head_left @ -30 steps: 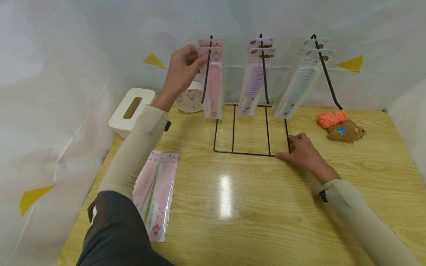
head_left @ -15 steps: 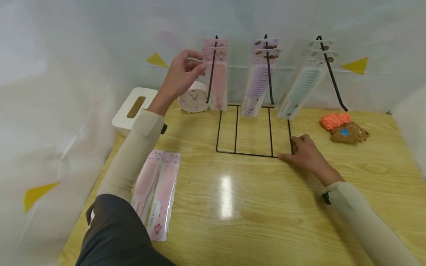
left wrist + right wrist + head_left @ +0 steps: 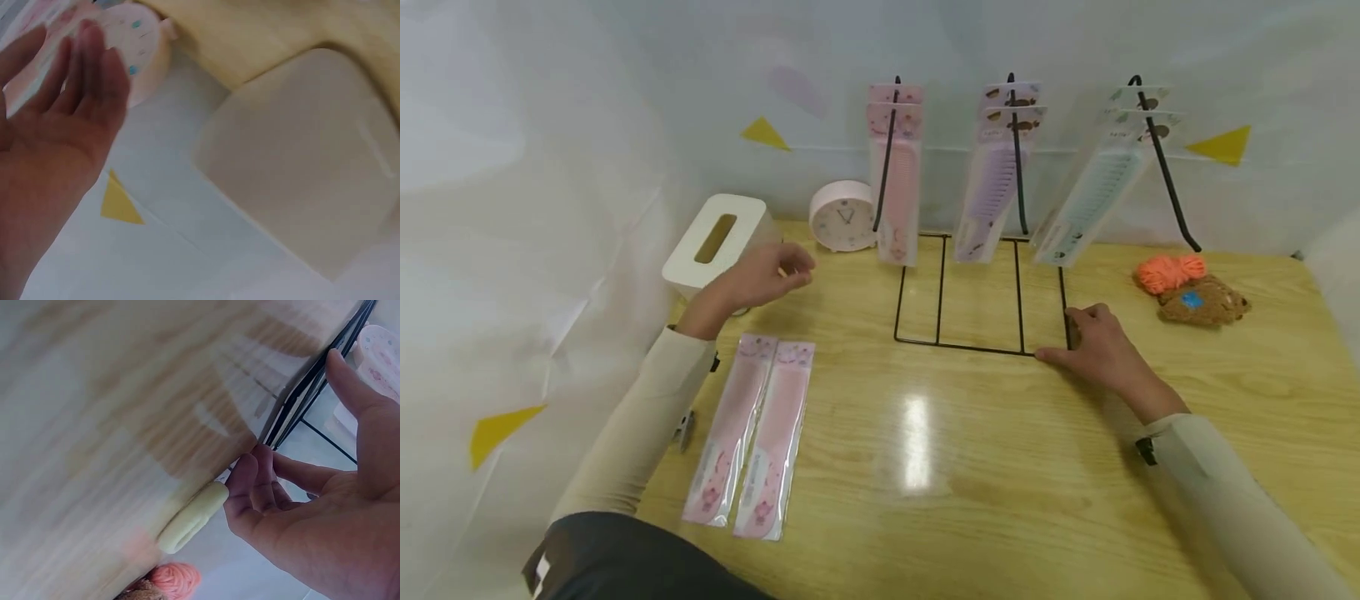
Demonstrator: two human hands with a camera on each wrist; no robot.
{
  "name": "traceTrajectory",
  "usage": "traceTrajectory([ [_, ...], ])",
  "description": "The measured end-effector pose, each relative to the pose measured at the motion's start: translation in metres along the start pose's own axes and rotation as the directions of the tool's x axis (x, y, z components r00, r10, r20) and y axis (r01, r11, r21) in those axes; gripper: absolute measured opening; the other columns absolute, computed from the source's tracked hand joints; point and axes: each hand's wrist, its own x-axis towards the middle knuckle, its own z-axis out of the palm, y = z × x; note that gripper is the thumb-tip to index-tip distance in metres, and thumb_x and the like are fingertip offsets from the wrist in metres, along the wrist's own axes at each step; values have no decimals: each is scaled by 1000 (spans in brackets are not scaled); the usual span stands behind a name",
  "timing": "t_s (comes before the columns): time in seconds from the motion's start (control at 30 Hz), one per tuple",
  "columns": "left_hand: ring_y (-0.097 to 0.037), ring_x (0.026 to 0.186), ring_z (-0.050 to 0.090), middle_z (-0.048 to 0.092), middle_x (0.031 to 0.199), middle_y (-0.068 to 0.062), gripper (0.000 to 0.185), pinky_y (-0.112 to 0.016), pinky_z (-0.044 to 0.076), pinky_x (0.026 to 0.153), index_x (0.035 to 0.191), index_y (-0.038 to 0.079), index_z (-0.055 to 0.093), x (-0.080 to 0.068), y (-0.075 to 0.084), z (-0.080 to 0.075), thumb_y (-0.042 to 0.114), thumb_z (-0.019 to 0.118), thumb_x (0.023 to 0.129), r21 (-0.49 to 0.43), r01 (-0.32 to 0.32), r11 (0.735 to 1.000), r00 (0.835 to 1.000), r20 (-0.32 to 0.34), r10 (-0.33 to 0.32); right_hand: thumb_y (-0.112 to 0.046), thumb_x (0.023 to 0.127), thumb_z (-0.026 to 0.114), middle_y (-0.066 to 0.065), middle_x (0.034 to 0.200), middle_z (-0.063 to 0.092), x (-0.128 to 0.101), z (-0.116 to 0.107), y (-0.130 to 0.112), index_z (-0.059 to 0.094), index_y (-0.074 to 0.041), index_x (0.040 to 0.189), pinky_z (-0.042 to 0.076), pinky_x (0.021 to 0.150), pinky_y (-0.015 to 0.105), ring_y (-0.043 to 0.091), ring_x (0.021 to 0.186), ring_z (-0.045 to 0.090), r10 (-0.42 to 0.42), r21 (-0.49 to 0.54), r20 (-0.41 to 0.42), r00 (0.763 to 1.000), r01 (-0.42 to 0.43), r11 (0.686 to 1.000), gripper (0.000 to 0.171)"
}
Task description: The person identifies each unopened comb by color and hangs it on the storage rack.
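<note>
Left hand [image 3: 763,277] hangs loose near the box [image 3: 741,233], four-o'clock edge; right hand [image 3: 1105,354] grips the rack [image 3: 937,342], four-o'clock corner, worktop [image 3: 955,467] spreading toward six.

Wears beige forearm sleeves [image 3: 617,450], blk wrist bits [image 3: 1146,451], dk L upper sleeve [image 3: 632,562] w/ wht mark [image 3: 541,572].

The left hand [image 3: 59,150] partly hid a pink clock [image 3: 155,59] (some of its dial [image 3: 137,39] showed). A pale box [image 3: 300,156] stood near, and a yellow triangle [image 3: 120,201] marked the far sheet [image 3: 150,262].
</note>
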Motion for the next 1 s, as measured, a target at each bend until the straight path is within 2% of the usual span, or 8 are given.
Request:
traceTrajectory([
  [0.07,-34,106,64,69,113,-20,30,-48,52,92,120,-6,65,-11,-8,7,15,62,99,74,22,997,993,114,-31,-51,88,72,40,131,32,1,-2,0,28,19,147,41,91,67,54,112,42,-2,-3,0,1000,2,1000,101],
  [0.13,-36,113,61,66,120,-22,38,-51,50,98,125,-7,64,-21,-14,14,19,64,98,155,49,987,978,194,-79,-51,88,72,40,129,33,1,-2,0,27,19,147,41,90,67,53,110,42,2,-6,3,1000,-2,1000,102],
  [0.23,-40,118,56,62,125,-25,53,-52,46,101,129,-6,62,-32,-21,24,28,74,90,252,61,966,964,238,-123,-52,88,72,40,129,33,2,-2,1,27,19,147,41,89,67,53,110,42,6,-10,9,1000,-6,1000,102],
  [0.4,-46,124,43,48,133,-30,80,-57,38,106,133,-3,59,-50,-30,39,39,90,72,320,61,946,977,173,-121,-50,89,72,39,129,33,2,-1,1,27,18,147,41,90,66,52,111,42,11,-6,11,1000,-11,1000,100],
  [0.53,-49,123,42,46,133,-32,87,-58,38,104,128,-5,60,-63,-34,47,42,94,63,347,19,938,991,119,-64,-49,89,73,39,130,33,1,0,-1,27,17,148,41,90,66,52,111,42,10,11,16,1000,-10,1000,100],
  [0.7,-47,118,45,49,128,-30,73,-55,41,101,110,0,68,-70,-33,51,41,97,57,345,-9,939,995,96,-26,-48,89,73,38,133,32,0,1,-2,27,16,149,42,91,66,51,111,43,12,23,20,1000,-13,1000,99],
  [0.9,-44,119,44,50,126,-28,50,-52,40,100,85,7,69,-66,-33,53,31,98,54,291,-47,956,995,99,19,-50,88,73,38,133,31,0,0,-1,27,15,149,42,90,66,51,112,43,14,20,11,1000,-14,1000,101],
  [1.0,-45,119,44,50,125,-29,48,-53,40,99,84,7,68,-64,-32,53,31,98,55,286,-55,957,994,108,25,-52,88,72,38,134,32,0,0,1,27,16,149,42,91,66,51,112,43,13,18,8,1000,-14,1000,102],
])
